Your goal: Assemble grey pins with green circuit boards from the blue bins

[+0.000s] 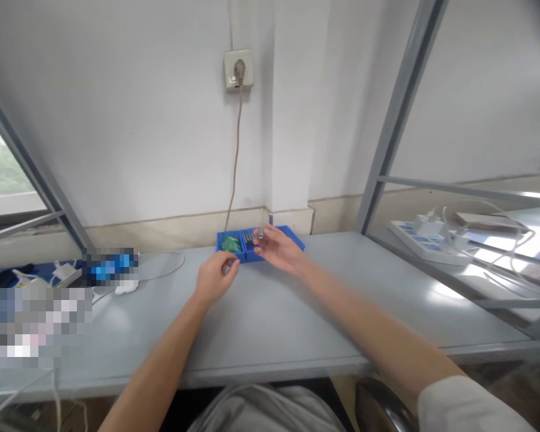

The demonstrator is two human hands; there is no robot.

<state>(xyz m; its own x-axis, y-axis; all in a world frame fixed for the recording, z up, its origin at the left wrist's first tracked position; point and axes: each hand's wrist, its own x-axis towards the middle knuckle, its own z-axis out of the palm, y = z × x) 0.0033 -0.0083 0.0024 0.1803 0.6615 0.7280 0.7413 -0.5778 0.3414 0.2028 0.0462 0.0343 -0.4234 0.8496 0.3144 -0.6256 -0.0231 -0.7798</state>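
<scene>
Two blue bins stand side by side at the back of the grey table, by the wall. Green pieces [231, 243] lie in the left bin [224, 234]. Small metallic-looking parts [248, 237] show in the right bin [292, 233]. My right hand [279, 249] is over the right bin, its fingers closed on a small grey metallic piece [261, 231]. My left hand [216, 275] is at the front of the left bin with its fingers curled; what it holds, if anything, is too small to make out.
Cables, a white plug [126, 287] and pixelated items lie on the left of the table [279, 324]. A power strip [432, 243] sits beyond the right metal post [398, 108]. A cord hangs from the wall socket [239, 71].
</scene>
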